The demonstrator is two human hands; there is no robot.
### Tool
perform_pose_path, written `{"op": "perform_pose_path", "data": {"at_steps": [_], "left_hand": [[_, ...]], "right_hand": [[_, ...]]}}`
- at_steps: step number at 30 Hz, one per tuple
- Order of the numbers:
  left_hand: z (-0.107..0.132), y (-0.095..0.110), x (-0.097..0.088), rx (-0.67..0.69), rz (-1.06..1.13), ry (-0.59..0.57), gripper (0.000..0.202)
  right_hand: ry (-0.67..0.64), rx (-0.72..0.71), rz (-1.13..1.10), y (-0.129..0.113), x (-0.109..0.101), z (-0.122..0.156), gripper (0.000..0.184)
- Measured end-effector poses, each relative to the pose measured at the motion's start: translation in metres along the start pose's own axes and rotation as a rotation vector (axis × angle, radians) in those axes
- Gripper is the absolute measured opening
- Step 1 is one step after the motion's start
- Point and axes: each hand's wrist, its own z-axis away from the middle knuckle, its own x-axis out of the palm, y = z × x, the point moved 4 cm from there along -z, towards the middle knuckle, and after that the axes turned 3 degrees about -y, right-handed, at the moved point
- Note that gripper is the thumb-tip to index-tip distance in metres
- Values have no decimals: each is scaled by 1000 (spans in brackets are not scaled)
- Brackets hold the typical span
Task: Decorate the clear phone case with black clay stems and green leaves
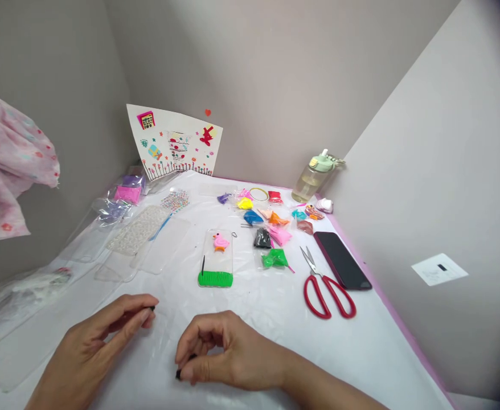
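Observation:
My left hand [105, 336] pinches a small piece of black clay [152, 308] between thumb and forefinger. To its right, my right hand [228, 353] is curled, with another bit of black clay [178, 374] at the thumb tip and a dark bit showing between the fingers. Beyond both hands lies a clear phone case [218, 259] on the white-covered table. It bears a pink clay duck [221, 242] with orange feet, a thin upright black strip [203, 265] and a green grass-like band [214, 278] along its near edge. Neither hand touches the case.
Red-handled scissors [318, 287] and a dark phone [343, 259] lie at right. Several clay packets, including black [262, 238] and green [275, 258], sit mid-table. Behind stand a bottle [312, 176] and a drawing [177, 142]. Clear cases [139, 228] and plastic bags [23, 293] lie left.

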Motion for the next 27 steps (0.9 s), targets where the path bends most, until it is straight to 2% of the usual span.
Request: {"op": "perform_pose_path", "data": {"at_steps": [2,5,10,14,18,22,26,27], "left_hand": [[5,-11,3,-35,33,-79,36],[12,-19,8,-47,101,-137,34],[16,-19,9,-80,166,-100,29],[15,-13,7,-17,80,-89,29],[8,-10,7,157,-219,-72,29],[0,-13,11,405,-431,35,32],[18,-26,27,730,-711,120,46],[26,-34,32,744,-771,105,55]], "right_hand": [[62,11,-34,3,-5,-4,44],[111,2,-30,5,-10,-6,46],[117,-1,5,3,-9,-6,45],[128,-13,27,3,-10,-6,42],[137,-25,52,3,-12,-6,41],[145,-27,101,2,-12,-5,39],[157,-26,116,1,-12,-5,39],[162,-23,111,1,-12,-5,39]]}}
